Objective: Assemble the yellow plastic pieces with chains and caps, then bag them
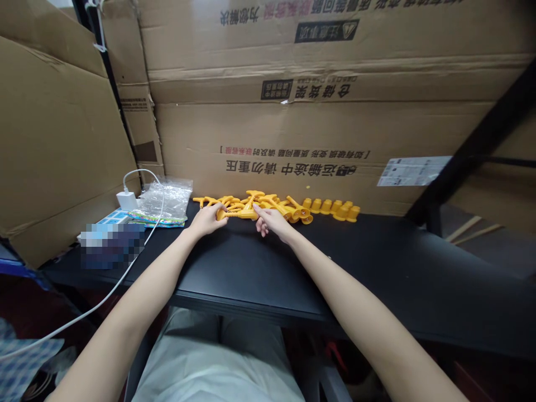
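Observation:
My left hand (206,220) is closed, its thumb and fingers pinching a yellow plastic part (240,214) by its left end. My right hand (274,222) is at the other end of this part, thumb and forefinger pressed against it and the other fingers curled. The piece looks long, with a wider right end; its exact kind is too small to make out. Right behind both hands lies a pile of yellow plastic pieces (268,200), some with T-shaped tops and some with flared round ends. Small yellow cup-shaped pieces (337,207) stand in rows to the right.
A black tabletop (251,268) holds everything, with a cardboard wall (268,128) behind and another cardboard panel (62,139) at left. Clear plastic bags (165,198), a white charger (127,199) and its cable (117,285) lie left. A dark post (469,128) slants at right.

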A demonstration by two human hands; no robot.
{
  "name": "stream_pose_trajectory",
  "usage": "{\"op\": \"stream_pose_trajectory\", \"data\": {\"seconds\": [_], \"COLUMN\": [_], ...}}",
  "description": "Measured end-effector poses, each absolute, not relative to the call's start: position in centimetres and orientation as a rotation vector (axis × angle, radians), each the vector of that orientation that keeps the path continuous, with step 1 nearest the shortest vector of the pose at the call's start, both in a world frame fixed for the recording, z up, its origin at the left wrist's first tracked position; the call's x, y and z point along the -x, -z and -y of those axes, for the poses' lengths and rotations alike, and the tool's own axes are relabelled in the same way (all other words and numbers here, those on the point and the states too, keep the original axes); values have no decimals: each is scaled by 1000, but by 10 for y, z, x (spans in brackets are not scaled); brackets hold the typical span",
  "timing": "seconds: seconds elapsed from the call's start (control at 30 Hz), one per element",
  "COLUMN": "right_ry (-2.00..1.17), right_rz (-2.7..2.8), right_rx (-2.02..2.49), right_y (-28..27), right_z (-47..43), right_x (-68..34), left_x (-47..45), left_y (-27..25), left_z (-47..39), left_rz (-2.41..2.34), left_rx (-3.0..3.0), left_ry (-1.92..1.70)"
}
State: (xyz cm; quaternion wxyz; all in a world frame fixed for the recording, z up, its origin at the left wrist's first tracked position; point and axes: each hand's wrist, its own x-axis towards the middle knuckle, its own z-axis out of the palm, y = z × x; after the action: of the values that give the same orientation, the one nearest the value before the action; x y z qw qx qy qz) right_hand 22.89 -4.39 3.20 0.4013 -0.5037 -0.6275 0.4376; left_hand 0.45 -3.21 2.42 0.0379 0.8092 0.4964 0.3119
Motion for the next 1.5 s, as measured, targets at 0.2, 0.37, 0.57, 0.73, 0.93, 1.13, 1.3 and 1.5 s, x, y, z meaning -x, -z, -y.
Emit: {"op": "stream_pose_trajectory", "data": {"seconds": [0.2, 0.37, 0.57, 0.73, 0.93, 1.13, 1.3, 1.5], "right_ry": [-1226, -1156, -1102, -1089, -1095, -1111, -1130, -1157], "right_rz": [1597, 1686, 1649, 1644, 1638, 1599, 1578, 1564], "right_rx": [1255, 1124, 1081, 1096, 1111, 1151, 1127, 1080], "right_y": [-32, -23, -16, -18, -20, -21, -22, -20], "right_z": [40, 36, 28, 28, 30, 30, 30, 30], "right_x": [-241, -249, -248, -248, -249, -246, -245, -244], "left_x": [-1, 1, 0, 0, -2, -2, -2, -1], "left_y": [-21, -18, -16, -15, -18, -18, -17, -16], "left_z": [27, 24, 22, 22, 26, 27, 26, 25], "left_rz": [-1487, -1496, -1449, -1422, -1431, -1415, -1411, -1440], "left_rx": [-2511, -2481, -2479, -2464, -2452, -2464, -2464, -2464], "left_ry": [-961, -989, -1012, -1040, -1051, -1071, -1066, -1020]}}
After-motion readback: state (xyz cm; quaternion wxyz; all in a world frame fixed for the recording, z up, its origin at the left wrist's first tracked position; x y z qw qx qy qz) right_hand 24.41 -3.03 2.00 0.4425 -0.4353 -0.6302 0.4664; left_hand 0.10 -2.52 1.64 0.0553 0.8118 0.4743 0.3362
